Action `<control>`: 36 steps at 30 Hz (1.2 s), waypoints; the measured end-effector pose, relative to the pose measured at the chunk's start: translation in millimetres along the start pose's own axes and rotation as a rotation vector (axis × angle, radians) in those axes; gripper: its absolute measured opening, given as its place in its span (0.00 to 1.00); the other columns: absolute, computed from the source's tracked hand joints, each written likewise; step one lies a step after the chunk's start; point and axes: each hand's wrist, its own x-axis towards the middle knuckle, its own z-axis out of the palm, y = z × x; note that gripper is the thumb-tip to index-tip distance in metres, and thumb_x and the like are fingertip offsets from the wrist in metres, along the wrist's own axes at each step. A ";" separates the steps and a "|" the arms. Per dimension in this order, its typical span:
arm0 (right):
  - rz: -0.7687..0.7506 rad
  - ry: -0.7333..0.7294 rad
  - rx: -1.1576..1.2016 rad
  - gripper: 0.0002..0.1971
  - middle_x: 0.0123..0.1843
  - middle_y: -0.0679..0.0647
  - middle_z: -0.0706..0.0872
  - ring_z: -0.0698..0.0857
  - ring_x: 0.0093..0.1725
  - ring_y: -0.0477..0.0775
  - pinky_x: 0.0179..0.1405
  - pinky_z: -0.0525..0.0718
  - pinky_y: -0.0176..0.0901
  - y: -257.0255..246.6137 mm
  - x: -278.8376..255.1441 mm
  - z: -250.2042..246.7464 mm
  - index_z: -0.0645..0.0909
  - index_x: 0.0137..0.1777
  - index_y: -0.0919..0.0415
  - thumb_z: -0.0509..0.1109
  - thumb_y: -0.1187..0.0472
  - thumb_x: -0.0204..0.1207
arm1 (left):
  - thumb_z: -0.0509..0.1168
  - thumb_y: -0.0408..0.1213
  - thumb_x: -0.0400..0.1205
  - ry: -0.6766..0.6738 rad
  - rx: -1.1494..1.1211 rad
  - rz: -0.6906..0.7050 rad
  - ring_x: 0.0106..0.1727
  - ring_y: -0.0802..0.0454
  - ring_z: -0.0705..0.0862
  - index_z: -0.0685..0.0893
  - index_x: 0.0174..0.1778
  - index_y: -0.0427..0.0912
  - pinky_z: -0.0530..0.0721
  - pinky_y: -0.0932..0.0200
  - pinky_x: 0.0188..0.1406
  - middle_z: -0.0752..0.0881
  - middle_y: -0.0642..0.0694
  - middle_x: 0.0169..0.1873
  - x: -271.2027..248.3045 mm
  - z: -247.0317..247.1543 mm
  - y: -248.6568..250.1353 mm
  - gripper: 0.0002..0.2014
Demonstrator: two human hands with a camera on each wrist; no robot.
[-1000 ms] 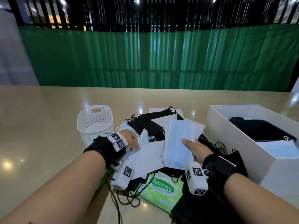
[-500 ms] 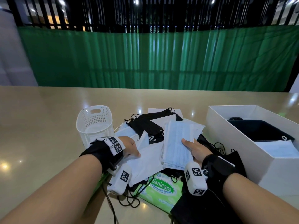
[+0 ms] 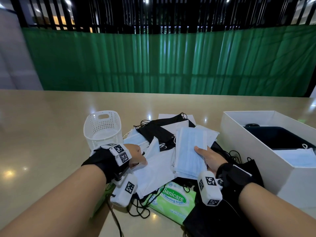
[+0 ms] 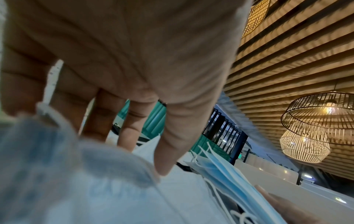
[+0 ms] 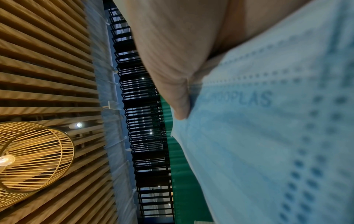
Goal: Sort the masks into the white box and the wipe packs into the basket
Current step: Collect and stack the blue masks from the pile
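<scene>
My right hand (image 3: pixel 203 154) grips a stack of blue masks (image 3: pixel 188 151), thumb on top, tilted above the pile; the right wrist view shows the thumb (image 5: pixel 172 78) pressed on the top mask (image 5: pixel 268 136). My left hand (image 3: pixel 138 158) pinches a pale mask (image 3: pixel 153 170) in the pile, and in the left wrist view the thumb (image 4: pixel 168 151) presses that mask (image 4: pixel 95 181) against the fingers behind it. Black masks (image 3: pixel 157 130) lie at the back. A green Sanicare wipe pack (image 3: pixel 172 199) lies at the front, partly covered. The white basket (image 3: pixel 102 127) stands left, the white box (image 3: pixel 253 156) right.
The box holds a blue mask (image 3: pixel 295 158) and black ones (image 3: pixel 277 137). A second green pack (image 3: pixel 106 189) peeks out under my left wrist. More black masks (image 3: pixel 213 219) lie below my right forearm. Beige tabletop (image 3: pixel 42 134) stretches left and beyond the pile.
Both hands have drifted slightly left. Each keeps its hold, the right on the blue stack and the left on the pale mask.
</scene>
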 end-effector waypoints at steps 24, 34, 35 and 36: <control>-0.006 -0.004 -0.021 0.14 0.47 0.56 0.85 0.89 0.27 0.46 0.19 0.82 0.35 3.8 6.3 -6.3 0.71 0.69 0.60 0.59 0.64 0.84 | 0.71 0.56 0.73 -0.098 0.211 -0.023 0.23 0.55 0.67 0.74 0.23 0.44 0.66 0.62 0.28 0.71 0.51 0.21 -12.5 7.0 -7.6 0.22; -0.006 -0.007 -0.020 0.19 0.47 0.54 0.84 0.88 0.26 0.44 0.18 0.81 0.34 4.5 8.0 -6.1 0.68 0.75 0.61 0.58 0.65 0.84 | 0.66 0.34 0.77 0.302 -0.185 0.245 0.28 0.55 0.70 0.66 0.29 0.47 0.67 0.65 0.27 0.71 0.52 0.26 -45.7 -47.3 -10.1 0.15; -0.008 -0.007 -0.017 0.19 0.47 0.54 0.84 0.89 0.27 0.44 0.18 0.82 0.34 4.6 8.5 -6.2 0.68 0.75 0.62 0.58 0.65 0.84 | 0.66 0.34 0.77 0.376 -0.197 0.264 0.28 0.55 0.70 0.67 0.29 0.46 0.67 0.66 0.26 0.71 0.52 0.26 -49.6 -53.1 -8.8 0.15; -0.011 -0.008 -0.010 0.19 0.48 0.54 0.84 0.89 0.27 0.44 0.19 0.82 0.35 4.9 8.8 -6.1 0.68 0.75 0.62 0.58 0.65 0.84 | 0.66 0.34 0.77 0.458 -0.202 0.289 0.27 0.56 0.69 0.67 0.29 0.46 0.66 0.69 0.24 0.71 0.52 0.26 -53.5 -58.0 -6.6 0.15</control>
